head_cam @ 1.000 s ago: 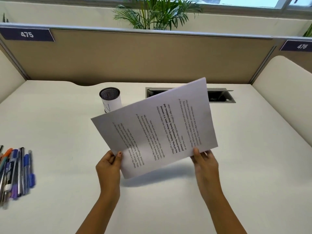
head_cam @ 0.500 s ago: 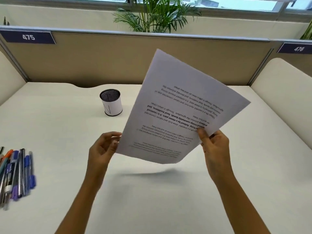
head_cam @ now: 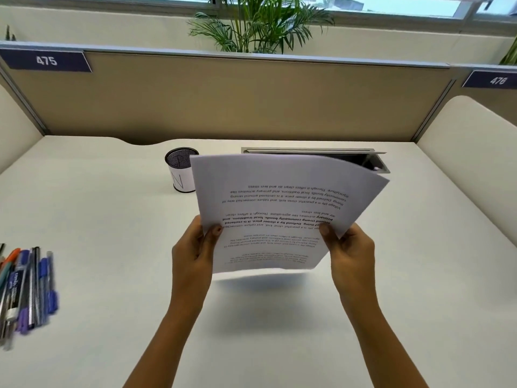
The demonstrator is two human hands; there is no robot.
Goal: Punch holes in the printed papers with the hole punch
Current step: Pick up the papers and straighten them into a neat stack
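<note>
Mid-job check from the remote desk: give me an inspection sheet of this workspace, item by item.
Surface: white desk, mostly bare in front of the person.
Job's things: printed papers held up off the desk, text upside down to the camera; hole punch: nothing seen.
Clutter: pens lying loose at the left edge; mesh pen cup behind the papers' left corner.
Hands: left hand and right hand each pinch a lower side of the papers.
Cables: nothing seen; open cable tray at the back.
Surroundings: partition with labels 475 and 476, plant, window.
</note>
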